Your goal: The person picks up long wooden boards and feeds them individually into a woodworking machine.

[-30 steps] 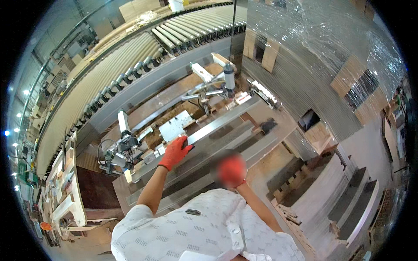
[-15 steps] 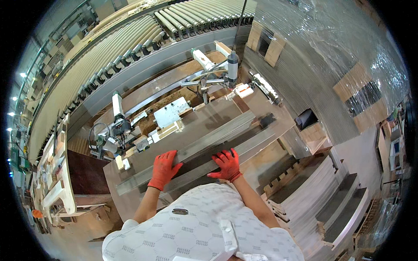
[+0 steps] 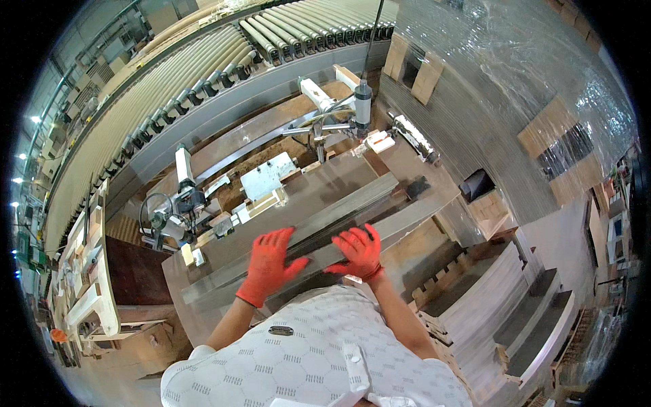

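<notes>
Both my hands wear red gloves and hover over long grey strips lying on a brown worktable (image 3: 178, 271). My left hand (image 3: 268, 266) is open, palm down with its thumb apart, over the far stack of narrow strips (image 3: 352, 203). To its right, my right hand (image 3: 357, 254), also open with fingers spread, is above the near grey strip (image 3: 413, 218). Whether the fingertips touch the strips cannot be made out. A dark gap runs between the far stack and the near strip, partly covered by my hands.
Beyond the table stand clamp fittings with a grey cylinder (image 3: 363, 105) and a white plate (image 3: 268, 176). A roller conveyor (image 3: 203, 71) curves behind. Film-wrapped board stacks (image 3: 475, 122) rise at right; more stacked boards (image 3: 485, 298) lie lower right. A wooden bench (image 3: 95, 298) is at left.
My left hand has moved right, toward the right hand, and looks raised. My right hand has shifted slightly right and its fingers look more lifted from the strips.
</notes>
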Demonstrator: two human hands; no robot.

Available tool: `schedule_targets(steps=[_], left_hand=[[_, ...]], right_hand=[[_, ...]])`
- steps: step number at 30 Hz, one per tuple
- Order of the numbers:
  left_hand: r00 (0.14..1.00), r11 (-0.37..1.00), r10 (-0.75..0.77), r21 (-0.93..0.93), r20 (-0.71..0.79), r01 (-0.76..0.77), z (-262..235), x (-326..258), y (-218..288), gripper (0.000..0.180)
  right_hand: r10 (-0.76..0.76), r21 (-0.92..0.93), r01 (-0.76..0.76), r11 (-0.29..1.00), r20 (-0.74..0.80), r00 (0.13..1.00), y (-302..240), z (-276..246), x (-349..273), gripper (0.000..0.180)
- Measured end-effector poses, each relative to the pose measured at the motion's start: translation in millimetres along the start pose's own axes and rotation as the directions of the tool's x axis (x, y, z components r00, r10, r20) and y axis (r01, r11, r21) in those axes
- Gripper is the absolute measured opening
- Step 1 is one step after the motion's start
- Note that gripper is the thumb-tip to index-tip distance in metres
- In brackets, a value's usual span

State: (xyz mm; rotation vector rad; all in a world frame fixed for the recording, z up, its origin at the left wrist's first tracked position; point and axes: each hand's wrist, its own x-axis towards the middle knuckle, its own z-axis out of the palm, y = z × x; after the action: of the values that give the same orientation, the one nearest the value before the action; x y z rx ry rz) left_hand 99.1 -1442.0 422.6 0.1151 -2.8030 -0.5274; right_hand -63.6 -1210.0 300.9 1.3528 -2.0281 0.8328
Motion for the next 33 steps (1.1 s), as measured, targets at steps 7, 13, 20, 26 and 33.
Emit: schedule_targets(steps=[7, 13, 20, 26, 33], left_hand=[[0.995, 0.984, -0.068, 0.17, 0.077, 0.054, -9, 40, 26, 0.063], [0.996, 0.995, -0.079, 0.069, 0.036, 0.077, 20, 61, -83, 0.06], [0.986, 0.986, -0.155, 0.077, 0.064, 0.15, 77, 65, -182, 0.057], [0.964, 0.928, -0.263, 0.261, -0.046, 0.266, 124, 73, -213, 0.053], [0.951, 0.937, -0.293, 0.171, -0.096, 0.306, 152, 84, -249, 0.054]], right_hand=[[0.057, -0.04, -0.054, 0.998, 0.086, 0.995, 4, -24, 95, 0.07], [0.174, 0.038, -0.174, 0.984, 0.012, 0.985, -11, 0, 61, 0.046], [0.264, 0.063, -0.274, 0.96, 0.129, 0.956, 6, 41, -30, 0.042], [0.288, -0.013, -0.294, 0.956, 0.242, 0.926, 17, 55, -57, 0.041], [0.297, -0.033, -0.296, 0.955, 0.132, 0.946, 26, 94, -89, 0.03]])
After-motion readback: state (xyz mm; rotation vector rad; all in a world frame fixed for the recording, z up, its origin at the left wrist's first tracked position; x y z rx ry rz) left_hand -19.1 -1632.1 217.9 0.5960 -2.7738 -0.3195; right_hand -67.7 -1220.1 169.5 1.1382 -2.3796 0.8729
